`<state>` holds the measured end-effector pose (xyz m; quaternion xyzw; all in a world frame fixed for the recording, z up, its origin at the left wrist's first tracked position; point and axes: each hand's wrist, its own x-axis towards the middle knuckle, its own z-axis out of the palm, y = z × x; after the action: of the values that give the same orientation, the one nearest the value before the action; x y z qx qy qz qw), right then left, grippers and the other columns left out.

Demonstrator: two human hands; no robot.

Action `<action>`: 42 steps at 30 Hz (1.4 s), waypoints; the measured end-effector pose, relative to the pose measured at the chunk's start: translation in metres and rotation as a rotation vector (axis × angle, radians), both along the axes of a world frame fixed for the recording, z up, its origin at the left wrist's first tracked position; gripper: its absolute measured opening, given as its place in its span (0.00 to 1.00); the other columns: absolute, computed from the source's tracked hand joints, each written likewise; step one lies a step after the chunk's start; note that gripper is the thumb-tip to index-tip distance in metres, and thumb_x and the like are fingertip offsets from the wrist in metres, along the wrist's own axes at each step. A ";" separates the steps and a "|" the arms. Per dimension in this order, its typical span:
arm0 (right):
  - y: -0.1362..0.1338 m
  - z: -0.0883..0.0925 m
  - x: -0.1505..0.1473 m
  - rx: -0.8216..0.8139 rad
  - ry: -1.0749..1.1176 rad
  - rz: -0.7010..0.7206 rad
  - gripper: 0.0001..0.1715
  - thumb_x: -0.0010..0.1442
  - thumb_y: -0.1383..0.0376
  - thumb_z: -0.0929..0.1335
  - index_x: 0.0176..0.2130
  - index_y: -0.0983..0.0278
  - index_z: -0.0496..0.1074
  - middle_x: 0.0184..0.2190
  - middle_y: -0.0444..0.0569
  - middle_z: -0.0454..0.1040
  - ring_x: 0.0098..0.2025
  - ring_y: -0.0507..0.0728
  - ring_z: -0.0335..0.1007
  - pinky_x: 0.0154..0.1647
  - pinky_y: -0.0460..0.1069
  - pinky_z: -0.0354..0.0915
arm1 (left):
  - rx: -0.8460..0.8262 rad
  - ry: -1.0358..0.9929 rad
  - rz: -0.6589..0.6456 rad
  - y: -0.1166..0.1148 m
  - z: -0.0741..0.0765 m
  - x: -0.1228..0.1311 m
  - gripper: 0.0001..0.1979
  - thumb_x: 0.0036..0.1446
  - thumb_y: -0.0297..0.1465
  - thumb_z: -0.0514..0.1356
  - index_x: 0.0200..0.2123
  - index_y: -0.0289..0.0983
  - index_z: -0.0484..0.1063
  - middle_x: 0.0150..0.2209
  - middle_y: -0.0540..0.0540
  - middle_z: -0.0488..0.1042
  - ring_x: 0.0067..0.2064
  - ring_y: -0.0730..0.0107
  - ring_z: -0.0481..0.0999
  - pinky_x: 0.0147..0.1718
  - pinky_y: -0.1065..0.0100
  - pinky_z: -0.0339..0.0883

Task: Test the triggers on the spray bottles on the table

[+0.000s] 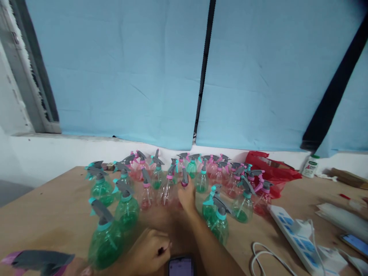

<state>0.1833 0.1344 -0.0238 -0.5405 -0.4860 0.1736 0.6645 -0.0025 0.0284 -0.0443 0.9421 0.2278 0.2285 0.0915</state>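
Note:
My right hand (187, 194) reaches out to the middle of the table, its fingers closed around a spray bottle with a grey and pink trigger head (184, 177). The hand hides most of that bottle's body. Nearer to me, my left hand (152, 247) is curled closed above the table, with nothing visible in it. Just left of it stands a green spray bottle (105, 245) with a turquoise collar. A clear spray bottle with a pink collar (166, 191) stands beside my right hand. Other green and pink spray bottles (201, 182) stand around both hands.
A phone (181, 266) lies at the table's front edge. A grey and pink spray head (40, 260) shows at bottom left. On the right are a power strip (299, 239) with plugs and white cables, a red plastic bag (273, 172) and a white bottle (311, 166). Blue curtains (129, 69) hang behind.

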 end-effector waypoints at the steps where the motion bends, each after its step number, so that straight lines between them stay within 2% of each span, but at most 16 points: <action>1: -0.001 -0.001 -0.001 0.006 -0.001 0.010 0.27 0.60 0.63 0.67 0.58 0.62 0.73 0.40 0.54 0.82 0.39 0.62 0.77 0.44 0.54 0.70 | -0.001 -0.001 -0.004 -0.001 0.001 0.000 0.16 0.59 0.22 0.56 0.23 0.38 0.52 0.20 0.54 0.60 0.23 0.75 0.63 0.25 0.65 0.45; 12: 0.001 -0.002 -0.007 -0.013 -0.058 0.061 0.26 0.61 0.62 0.66 0.58 0.62 0.74 0.38 0.52 0.82 0.35 0.60 0.75 0.42 0.53 0.70 | -0.008 -0.026 0.011 0.000 -0.004 0.000 0.16 0.58 0.23 0.56 0.22 0.38 0.53 0.20 0.54 0.60 0.22 0.75 0.60 0.24 0.66 0.45; 18: 0.001 -0.006 -0.005 -0.024 -0.084 0.051 0.22 0.63 0.60 0.66 0.54 0.62 0.76 0.34 0.52 0.81 0.34 0.60 0.75 0.39 0.52 0.69 | -0.019 -0.007 0.013 0.000 -0.002 0.000 0.16 0.59 0.24 0.55 0.22 0.38 0.52 0.20 0.54 0.60 0.23 0.75 0.61 0.25 0.65 0.44; 22: -0.005 -0.004 -0.002 -0.014 -0.132 0.014 0.20 0.61 0.60 0.68 0.53 0.60 0.76 0.39 0.52 0.82 0.38 0.61 0.77 0.43 0.53 0.70 | -0.016 -0.004 0.015 0.002 -0.003 -0.001 0.15 0.59 0.24 0.55 0.22 0.38 0.53 0.20 0.54 0.61 0.23 0.75 0.61 0.26 0.66 0.44; 26: -0.015 0.001 0.002 -0.033 -0.148 -0.022 0.26 0.56 0.65 0.69 0.55 0.60 0.74 0.44 0.52 0.81 0.43 0.63 0.77 0.48 0.55 0.69 | -0.034 0.003 0.003 0.002 -0.003 0.000 0.15 0.57 0.23 0.55 0.23 0.38 0.52 0.20 0.54 0.60 0.23 0.75 0.60 0.26 0.66 0.44; 31: -0.026 0.015 0.009 -0.084 -0.124 0.126 0.26 0.50 0.69 0.70 0.50 0.59 0.73 0.38 0.47 0.80 0.38 0.60 0.76 0.43 0.52 0.69 | -0.030 -0.018 0.003 0.000 -0.003 0.000 0.15 0.57 0.23 0.55 0.22 0.38 0.52 0.20 0.54 0.60 0.23 0.75 0.60 0.26 0.65 0.43; 36: -0.028 0.029 0.010 -0.015 0.082 0.285 0.26 0.47 0.66 0.72 0.48 0.61 0.70 0.36 0.45 0.79 0.33 0.56 0.73 0.37 0.49 0.68 | -0.022 -0.017 0.008 0.001 -0.004 -0.001 0.14 0.56 0.22 0.55 0.23 0.38 0.53 0.20 0.54 0.62 0.23 0.75 0.61 0.26 0.66 0.45; 40: -0.029 0.022 0.010 -0.099 0.182 0.492 0.12 0.47 0.65 0.68 0.35 0.62 0.74 0.24 0.41 0.73 0.25 0.53 0.66 0.28 0.48 0.63 | -0.015 -0.017 0.010 0.001 -0.003 -0.001 0.15 0.56 0.22 0.55 0.23 0.38 0.52 0.20 0.54 0.62 0.23 0.75 0.62 0.26 0.66 0.45; 42: -0.031 0.015 0.009 -0.159 0.192 0.537 0.07 0.44 0.65 0.68 0.29 0.62 0.74 0.20 0.39 0.70 0.24 0.53 0.65 0.28 0.47 0.62 | -0.015 -0.017 0.003 0.001 -0.003 -0.001 0.14 0.56 0.22 0.54 0.23 0.38 0.52 0.20 0.54 0.62 0.23 0.75 0.61 0.26 0.66 0.45</action>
<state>0.1927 0.1035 -0.0091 -0.4241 -0.5314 0.4309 0.5933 -0.0035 0.0293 -0.0468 0.9390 0.2303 0.2351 0.1000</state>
